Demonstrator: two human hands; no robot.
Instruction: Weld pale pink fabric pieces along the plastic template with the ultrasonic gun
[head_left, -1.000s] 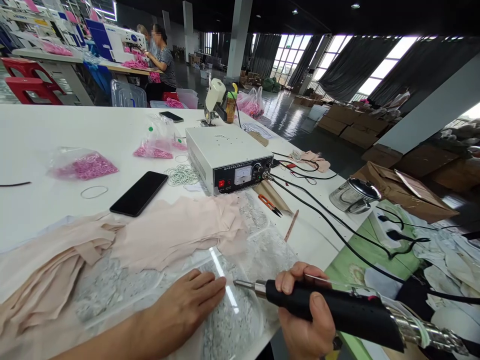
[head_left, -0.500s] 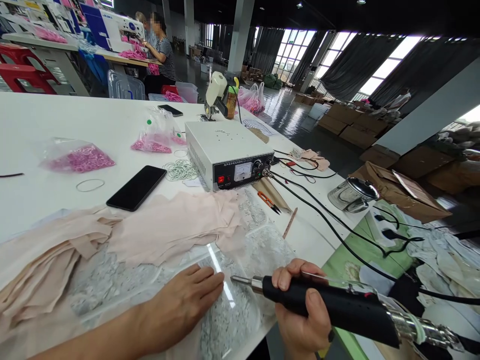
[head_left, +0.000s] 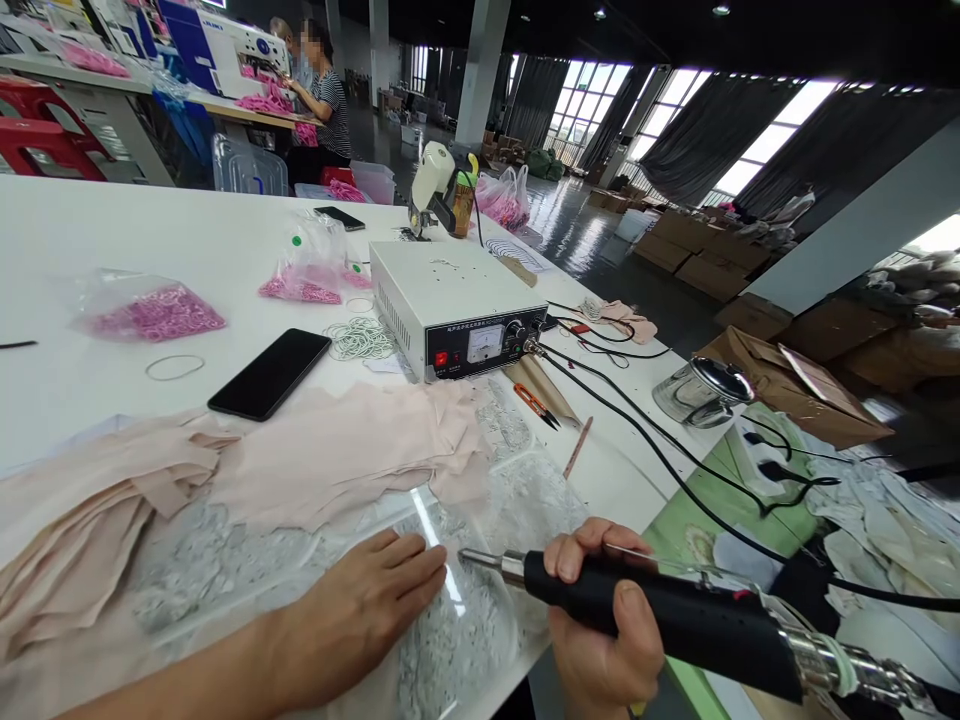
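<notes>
My right hand [head_left: 600, 620] is wrapped round the black body of a handheld ultrasonic welding gun [head_left: 660, 620]. Its narrow metal tip points left, close to the fingertips of my left hand [head_left: 367, 605] but apart from them. That left hand lies palm down, fingers fairly straight and side by side, on a clear sheet over a grey marble-patterned mat [head_left: 457, 655]. Whatever is under the palm is hidden. Just beyond it, thin pale-pink fabric pieces [head_left: 337, 460] are spread in a loose stack, with more fabric strips [head_left: 97, 520] heaped at the left.
A white control box [head_left: 457, 300] with a dial stands behind the fabric, its black cables [head_left: 630, 400] running right. Nearby lie a phone [head_left: 271, 373], orange thread snips [head_left: 535, 405], green elastic loops [head_left: 361, 338] and bags of pink pieces [head_left: 154, 308]. A lidded cup [head_left: 697, 390] stands right.
Both hands and the welding gun hold nearly the same place. The view has shifted very slightly; nothing has been taken up or let go.
</notes>
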